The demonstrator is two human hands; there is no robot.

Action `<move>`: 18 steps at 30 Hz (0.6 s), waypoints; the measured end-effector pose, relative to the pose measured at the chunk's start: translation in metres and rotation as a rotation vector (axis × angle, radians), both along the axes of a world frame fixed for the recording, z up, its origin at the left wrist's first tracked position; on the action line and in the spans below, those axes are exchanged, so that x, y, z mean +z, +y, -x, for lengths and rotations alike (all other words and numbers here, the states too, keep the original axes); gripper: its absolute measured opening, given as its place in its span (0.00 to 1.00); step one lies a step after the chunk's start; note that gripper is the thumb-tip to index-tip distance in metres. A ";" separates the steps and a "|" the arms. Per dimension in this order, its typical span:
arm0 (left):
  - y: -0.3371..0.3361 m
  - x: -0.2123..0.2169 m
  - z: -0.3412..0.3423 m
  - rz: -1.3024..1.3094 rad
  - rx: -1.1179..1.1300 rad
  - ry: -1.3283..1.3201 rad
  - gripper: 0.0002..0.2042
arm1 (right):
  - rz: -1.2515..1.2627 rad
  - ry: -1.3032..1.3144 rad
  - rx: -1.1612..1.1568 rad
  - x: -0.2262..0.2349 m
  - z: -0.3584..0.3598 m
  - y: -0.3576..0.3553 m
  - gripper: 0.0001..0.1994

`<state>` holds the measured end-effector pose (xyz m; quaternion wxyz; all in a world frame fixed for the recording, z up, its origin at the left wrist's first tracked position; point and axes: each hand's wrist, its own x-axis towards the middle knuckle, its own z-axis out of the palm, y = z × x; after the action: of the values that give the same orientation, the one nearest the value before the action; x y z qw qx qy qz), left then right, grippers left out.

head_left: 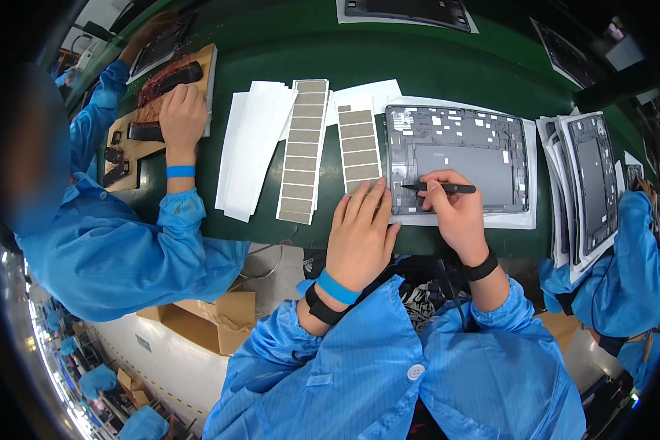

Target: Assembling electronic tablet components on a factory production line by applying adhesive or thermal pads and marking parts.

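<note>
My right hand (455, 213) grips black tweezers (458, 188), whose pointed tip is at the left side of a dark grey tablet housing (462, 176). The housing lies on white sheets and carries many small white pads and a large flat rectangle. Stretched out flat, the fingers of my left hand (361, 238) rest at the lower end of a short strip of grey-brown rectangular stickers (358, 147), beside the housing's lower left corner. Left of it lies a longer strip of the same stickers (303, 150).
White paper strips (251, 150) lie further left on the green table (257, 59). At left, a co-worker's hand (184, 116) is over a board with dark parts. A stack of housings and sheets (590, 183) stands at right, near another person's sleeve (634, 242). Another housing (411, 11) lies at the far edge.
</note>
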<state>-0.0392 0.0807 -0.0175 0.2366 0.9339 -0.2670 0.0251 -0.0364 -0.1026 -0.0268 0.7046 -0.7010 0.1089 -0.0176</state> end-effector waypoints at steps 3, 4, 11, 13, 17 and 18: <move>-0.001 0.000 -0.001 0.023 0.003 -0.006 0.23 | 0.036 -0.024 -0.030 -0.002 0.001 0.005 0.07; -0.004 0.001 -0.003 0.021 0.003 -0.008 0.23 | 0.053 -0.048 -0.042 -0.002 0.001 0.006 0.07; -0.027 -0.005 -0.007 -0.081 0.042 -0.106 0.28 | 0.061 -0.047 -0.003 -0.003 -0.002 0.003 0.07; -0.027 0.000 -0.008 -0.133 0.063 -0.120 0.30 | 0.014 -0.080 -0.146 -0.004 0.004 0.004 0.08; -0.017 0.012 -0.012 -0.096 0.037 -0.072 0.30 | -0.071 -0.154 -0.229 0.025 -0.009 -0.019 0.10; -0.012 0.016 -0.017 -0.018 0.028 -0.054 0.30 | -0.074 -0.162 -0.229 0.033 -0.022 -0.021 0.10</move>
<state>-0.0224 0.0685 -0.0016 0.2207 0.9385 -0.2605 0.0513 -0.0145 -0.1240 0.0063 0.7298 -0.6538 0.1314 -0.1504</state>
